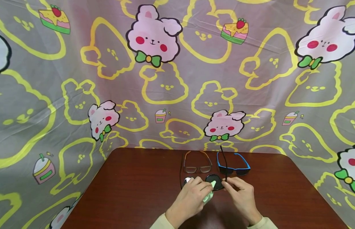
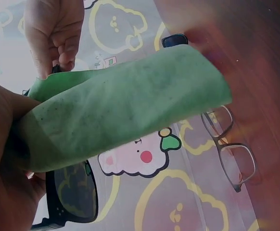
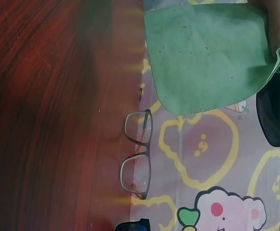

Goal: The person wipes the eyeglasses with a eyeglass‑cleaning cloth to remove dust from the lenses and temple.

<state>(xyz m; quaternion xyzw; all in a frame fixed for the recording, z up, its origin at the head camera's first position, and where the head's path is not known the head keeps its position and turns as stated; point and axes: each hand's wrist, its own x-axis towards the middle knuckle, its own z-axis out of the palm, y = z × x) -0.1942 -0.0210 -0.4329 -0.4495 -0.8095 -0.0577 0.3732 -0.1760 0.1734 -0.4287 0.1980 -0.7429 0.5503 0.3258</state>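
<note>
Black sunglasses are held above the table's near part, their temples spread and pointing away. My left hand pinches a light green cloth against the lenses, near the bridge. Much of the cloth hangs out broad and flat in the left wrist view, hiding part of the frame; one dark lens shows below it. My right hand pinches the sunglasses at their right end, by the temple hinge. In the right wrist view, a dark lens sits beside the cloth.
Clear eyeglasses with brownish temples lie on the dark red-brown table, beyond the hands. Blue-framed sunglasses lie to their right. A patterned cartoon curtain hangs behind and at both sides of the table.
</note>
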